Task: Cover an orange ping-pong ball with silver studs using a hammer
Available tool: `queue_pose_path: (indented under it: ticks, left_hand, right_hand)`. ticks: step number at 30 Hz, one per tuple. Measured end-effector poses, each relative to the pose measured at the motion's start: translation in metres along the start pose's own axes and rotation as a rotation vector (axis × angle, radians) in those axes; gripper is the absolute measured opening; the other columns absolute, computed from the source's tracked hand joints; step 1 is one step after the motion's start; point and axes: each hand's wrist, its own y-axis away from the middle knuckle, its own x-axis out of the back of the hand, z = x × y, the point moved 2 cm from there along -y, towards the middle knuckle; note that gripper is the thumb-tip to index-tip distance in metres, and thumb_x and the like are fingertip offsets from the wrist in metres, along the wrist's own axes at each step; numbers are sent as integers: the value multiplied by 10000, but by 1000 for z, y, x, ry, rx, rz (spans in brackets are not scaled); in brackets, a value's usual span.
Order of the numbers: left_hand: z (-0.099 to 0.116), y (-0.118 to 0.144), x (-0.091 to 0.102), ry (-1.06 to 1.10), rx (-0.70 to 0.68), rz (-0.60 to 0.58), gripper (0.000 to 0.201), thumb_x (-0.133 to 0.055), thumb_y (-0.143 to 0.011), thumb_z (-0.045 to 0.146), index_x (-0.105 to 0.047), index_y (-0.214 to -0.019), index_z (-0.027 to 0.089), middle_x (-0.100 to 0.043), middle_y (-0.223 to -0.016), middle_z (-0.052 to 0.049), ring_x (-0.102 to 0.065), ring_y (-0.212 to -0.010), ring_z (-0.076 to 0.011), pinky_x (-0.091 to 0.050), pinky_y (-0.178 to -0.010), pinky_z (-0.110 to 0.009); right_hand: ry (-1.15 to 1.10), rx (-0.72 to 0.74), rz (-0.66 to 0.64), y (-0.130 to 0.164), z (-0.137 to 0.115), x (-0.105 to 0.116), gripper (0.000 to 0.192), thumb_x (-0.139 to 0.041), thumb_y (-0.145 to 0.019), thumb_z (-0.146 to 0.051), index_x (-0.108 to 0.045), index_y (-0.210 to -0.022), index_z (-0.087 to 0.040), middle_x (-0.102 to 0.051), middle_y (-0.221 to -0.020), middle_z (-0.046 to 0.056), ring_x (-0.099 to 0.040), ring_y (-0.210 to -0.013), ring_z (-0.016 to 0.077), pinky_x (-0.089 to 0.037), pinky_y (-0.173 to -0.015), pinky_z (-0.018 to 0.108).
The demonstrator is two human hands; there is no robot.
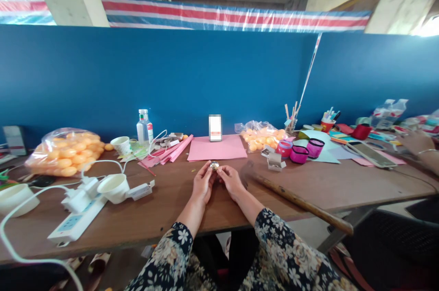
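Both my hands rest on the brown table [171, 218], close together near its middle, and between them I hold a small shiny round object [214, 165]. My left hand [203, 185] pinches it from the left with its fingertips closed on it; my right hand [232, 182] pinches it from the right in the same way. The object sits just above the tabletop, in front of a pink sheet of paper [216, 148]; what it is I cannot tell at this size. A small upright card [215, 127] stands on the far edge of that sheet. To the left lie pink strips [171, 150], a clear bottle [144, 126], a white cup [121, 145] and a bag of orange balls [65, 152]. Nearer the left edge a second white cup [114, 187] lies beside a power strip [77, 220]. To the right are a second bag of orange balls [262, 136], two pink cups [306, 150] and a wooden stick [298, 202] lying across the table edge. Another person's hand [419, 144] shows at the far right.
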Motion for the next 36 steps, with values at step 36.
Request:
queue_pose_path:
  ticks: [36]
  left_hand:
    - [-1, -1, 2, -32, -15, -22, 379, -693, -622, 162, -596, -988, 167, -676, -891, -51, -629, -781, -148, -458, -788, -324]
  right_hand:
    - [-59, -29, 51, -2, 3, 1, 261, -666, -596, -372, -580, -690, -145, -601, -628, 7, -526, -550, 107, -431, -509, 232]
